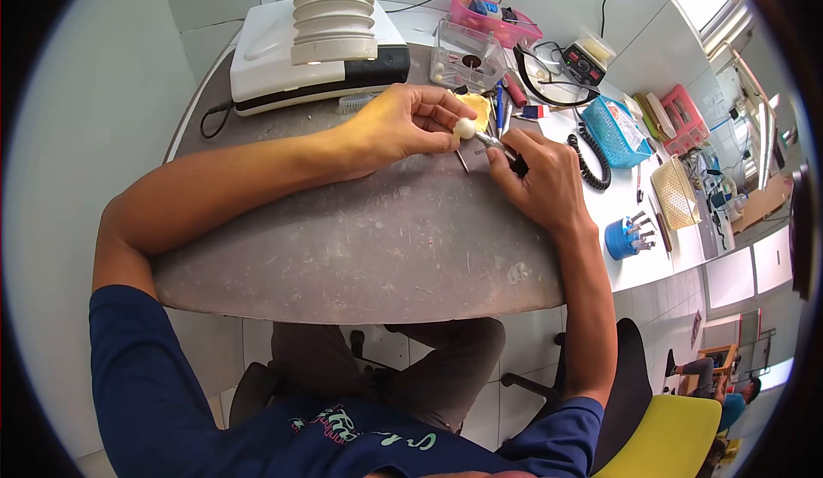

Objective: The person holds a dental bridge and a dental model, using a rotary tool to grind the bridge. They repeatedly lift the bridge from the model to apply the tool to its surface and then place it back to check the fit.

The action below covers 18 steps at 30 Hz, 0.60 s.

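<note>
My right hand [540, 174] is wrapped round a slim metal rotary handpiece [490, 140], its tip pointing left. At that tip sits a small, round, off-white piece [465, 127], right against the fingertips of my left hand [403, 126]. The thumb and fingers of my left hand are pinched together; I cannot tell what is between them. Both hands are over the far part of the grey worktop [369, 238]. Below the round piece lies a thin metal rod [462, 161], and a yellow cloth [474, 106] is just behind.
A ribbed suction hose [334, 15] hangs over a white machine [266, 58] at the back left. Behind my hands stand a clear box [467, 54] and a pink basket [497, 28]. To the right are a coiled cord [591, 165], a blue basket [615, 131] and a blue bur holder [624, 240].
</note>
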Tool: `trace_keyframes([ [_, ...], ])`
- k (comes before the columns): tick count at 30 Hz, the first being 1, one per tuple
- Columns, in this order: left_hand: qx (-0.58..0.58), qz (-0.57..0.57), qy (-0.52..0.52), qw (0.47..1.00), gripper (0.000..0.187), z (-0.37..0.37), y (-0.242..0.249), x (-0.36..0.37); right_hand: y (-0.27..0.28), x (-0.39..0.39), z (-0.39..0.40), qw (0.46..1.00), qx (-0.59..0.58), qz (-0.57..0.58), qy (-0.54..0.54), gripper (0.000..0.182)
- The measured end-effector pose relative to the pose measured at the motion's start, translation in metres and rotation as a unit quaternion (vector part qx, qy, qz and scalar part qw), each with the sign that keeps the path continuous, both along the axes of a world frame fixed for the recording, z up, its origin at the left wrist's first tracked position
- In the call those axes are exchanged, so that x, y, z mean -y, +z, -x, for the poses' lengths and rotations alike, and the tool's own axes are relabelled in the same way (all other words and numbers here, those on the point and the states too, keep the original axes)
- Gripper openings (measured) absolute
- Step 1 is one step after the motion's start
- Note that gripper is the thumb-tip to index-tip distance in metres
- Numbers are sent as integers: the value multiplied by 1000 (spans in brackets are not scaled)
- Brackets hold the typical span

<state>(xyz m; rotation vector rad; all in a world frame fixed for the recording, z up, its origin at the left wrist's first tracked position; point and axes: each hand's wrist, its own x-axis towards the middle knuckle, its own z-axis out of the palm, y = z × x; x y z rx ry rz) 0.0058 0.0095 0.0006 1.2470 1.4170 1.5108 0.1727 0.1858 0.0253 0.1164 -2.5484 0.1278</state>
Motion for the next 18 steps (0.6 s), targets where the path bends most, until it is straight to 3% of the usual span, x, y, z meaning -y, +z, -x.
trace_keyframes([
  [18, -28, 2, 14, 999, 40, 0, 1, 1, -1, -2, -1, 1000, 10, 5, 3, 23],
])
